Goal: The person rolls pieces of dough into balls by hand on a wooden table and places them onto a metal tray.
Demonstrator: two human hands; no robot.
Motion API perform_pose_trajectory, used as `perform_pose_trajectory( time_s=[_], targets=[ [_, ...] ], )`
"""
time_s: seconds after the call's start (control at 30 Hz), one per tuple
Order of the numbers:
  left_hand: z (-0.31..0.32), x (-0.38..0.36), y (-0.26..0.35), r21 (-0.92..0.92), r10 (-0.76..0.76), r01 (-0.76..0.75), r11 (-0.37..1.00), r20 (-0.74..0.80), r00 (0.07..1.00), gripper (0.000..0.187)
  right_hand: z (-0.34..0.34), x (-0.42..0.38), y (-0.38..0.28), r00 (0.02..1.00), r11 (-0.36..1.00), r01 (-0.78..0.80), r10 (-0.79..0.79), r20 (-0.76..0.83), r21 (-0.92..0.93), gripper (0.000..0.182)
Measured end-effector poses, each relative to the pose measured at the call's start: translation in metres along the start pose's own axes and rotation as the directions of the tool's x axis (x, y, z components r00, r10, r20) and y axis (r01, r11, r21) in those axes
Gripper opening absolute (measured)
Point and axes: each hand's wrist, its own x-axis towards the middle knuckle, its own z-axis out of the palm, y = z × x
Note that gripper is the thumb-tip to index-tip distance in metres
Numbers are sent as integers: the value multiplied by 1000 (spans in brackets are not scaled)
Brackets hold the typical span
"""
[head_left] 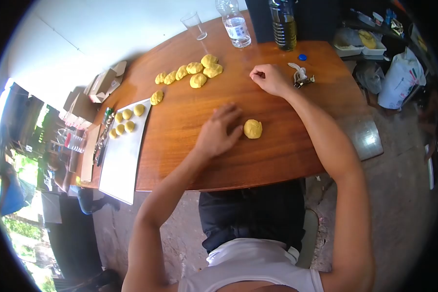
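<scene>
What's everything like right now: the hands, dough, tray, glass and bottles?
Left hand: open, blurred
Right hand: loosely curled
Lone dough ball: roundish, unheld
Dough lumps: uneven
Tray: bearing six dough balls
Glass: upright, seemingly empty
Clear bottle: upright, partly full
Yellow-liquid bottle: upright

A dough ball (252, 129) lies on the near part of the table (272, 163), just right of the left hand (218, 134). The right hand (270, 80) is farther back, with keys (302, 79) to its right and a cap (302, 57) beyond them. Dough lumps (194, 67) lie far left of the right hand; behind them stand a glass (194, 27), then rightward a water bottle (236, 30) and an oil bottle (283, 29). At the left, a tray (119, 168) overhangs the near edge, six balls (129, 126) on its far half.
</scene>
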Motion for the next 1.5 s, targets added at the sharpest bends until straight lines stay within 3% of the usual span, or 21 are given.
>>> perform_pose_trajectory(
  time_s=[0.13, 0.2, 0.27, 0.4, 0.47, 0.5, 0.57, 0.6, 0.67, 0.7, 0.77, 0.87, 1.0, 1.1, 1.23, 1.3, 1.4, 1.5],
  targets=[
    [-21, -38, 23, 2, 55, -56, 998, 118, 991, 37, 1, -1, -6, 997, 998, -60, 61, 45, -17, 14],
    [-38, -65, 15, -124, -180, 194, 973, 113, 977, 34, -1, -4, -9, 994, 993, -103, 105, 43, -50, 15],
    [-42, -95, -9, -116, -237, 230, 966, -45, 971, 30, 2, -4, -6, 997, 997, -73, 73, 13, -22, 15],
    [-45, -101, -43, -204, -385, 352, 913, -154, 910, 25, 6, 0, -5, 998, 999, -41, 42, 37, -33, 13],
    [-37, -64, -53, -58, -225, 218, 974, -188, 956, 23, 3, 2, -8, 998, 1000, -30, 30, 56, 1, 12],
    [-27, -47, -51, -109, -258, 237, 965, -256, 932, 23, 6, 3, -4, 999, 1000, -22, 22, 35, 0, 13],
    [-15, -15, -45, 32, -257, 267, 963, -187, 948, 25, 7, 1, 3, 999, 999, 34, -34, 6, -4, 14],
    [-9, -3, -39, -12, -289, 296, 955, -257, 922, 25, 5, 0, 0, 999, 999, 46, -46, -6, -18, 15],
    [-2, 10, -30, 117, -281, 294, 949, -114, 953, 25, 3, -1, 6, 999, 999, -27, 29, 45, -35, 15],
    [3, 3, -34, 92, -314, 330, 940, -154, 937, 25, 2, -1, 6, 996, 999, 6, -1, 91, -51, 15],
    [18, -16, -41, 184, -46, 94, 978, -251, 967, 28, 1, -2, 6, 993, 995, -98, 100, 63, -31, 15],
    [-24, -75, -21, 12, -161, 164, 986, -140, 977, 33, 0, -2, 3, 991, 995, -98, 98, 87, -6, 14],
    [-60, -149, 1, -89, -300, 289, 953, -179, 937, 40, 2, -2, -6, 995, 995, -73, 77, 70, -64, 14],
    [-62, -156, -9, -164, -374, 345, 924, -202, 905, 45, 3, 1, -9, 992, 993, -79, 87, 90, -90, 14],
    [-41, -104, -48, -7, -164, 165, 986, -155, 974, 43, 3, -2, -13, 995, 986, -71, 82, 61, -153, 13],
    [-30, -63, -66, 53, -146, 145, 988, 9, 989, 42, 5, -3, -7, 998, 988, -51, 56, 33, -144, 13],
    [-12, -17, -71, 79, -155, 155, 985, 0, 988, 42, 4, -6, -9, 998, 982, -49, 53, 20, -182, 13],
    [13, -23, -56, 71, -61, 65, 995, -61, 996, 40, 3, -8, -13, 998, 978, -65, 66, 1, -200, 14]
  ],
)
